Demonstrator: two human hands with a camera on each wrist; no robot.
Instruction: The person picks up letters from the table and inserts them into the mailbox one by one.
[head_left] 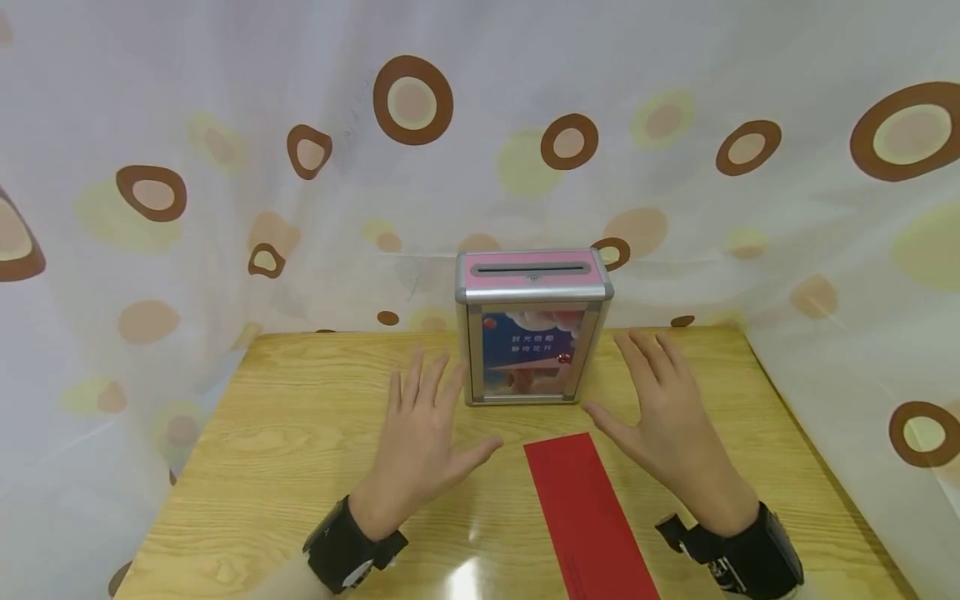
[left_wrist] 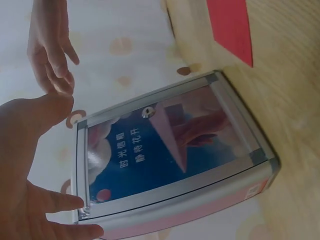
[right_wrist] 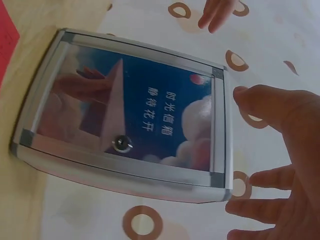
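Observation:
A pink letter box (head_left: 534,333) with silver edges stands upright towards the back of the wooden table, a slot (head_left: 532,269) in its top. Its front carries a blue picture panel (left_wrist: 165,145) with white characters and a small round lock (right_wrist: 121,144). In front of the box lies a flat red envelope (head_left: 588,517). My left hand (head_left: 422,433) is held above the table, left of the envelope, fingers spread and holding nothing. On the other side my right hand (head_left: 667,408) is raised the same way, fingers straight, thumb towards the envelope's far end.
The wooden table (head_left: 300,433) ends at a back edge just behind the box. A white curtain (head_left: 465,183) with brown and yellow rounded spots hangs behind and along both sides. Each wrist wears a black strap (head_left: 348,546) with a small device.

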